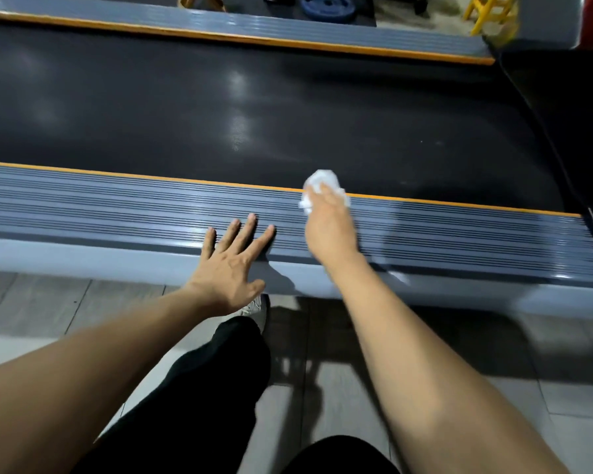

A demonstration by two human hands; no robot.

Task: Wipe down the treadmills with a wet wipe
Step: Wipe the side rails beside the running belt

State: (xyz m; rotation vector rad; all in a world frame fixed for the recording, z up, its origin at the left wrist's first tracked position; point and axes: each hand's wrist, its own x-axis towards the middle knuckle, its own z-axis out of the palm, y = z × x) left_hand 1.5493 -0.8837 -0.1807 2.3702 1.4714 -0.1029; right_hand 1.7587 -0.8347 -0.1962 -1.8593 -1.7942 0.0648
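Grey floor tiles point(48, 302) run under me, and across the whole view lies the treadmill, its wide black belt point(254, 114) shining with soft patches of light. Along the near edge of the belt runs a ribbed grey side rail point(117, 206) with a thin orange strip point(151, 176) between rail and belt. A matching rail point(322, 32) with its own orange line borders the far side.

My right hand point(326, 220) reaches over the near rail and grips a crumpled white wet wipe point(322, 184), my fingers curled around it. The wipe sits right at the orange strip, bunched up where the rail meets the belt, and part of it pokes out beyond my fingertips onto the belt's edge.

My left hand point(231, 258) is flat and spread, fingers straight and apart, holding nothing. Its fingertips lie on the ribbed rail, just beside my right wrist, while the palm hangs over the rail's rounded outer lip.

Below my arms I see my black trouser leg point(213, 371) and a grey shoe point(259, 309) planted on the tiles close to the treadmill's base. Beyond the far rail, a blue weight plate point(326, 8) lies on the floor and a yellow stool point(490, 12) stands to its right.
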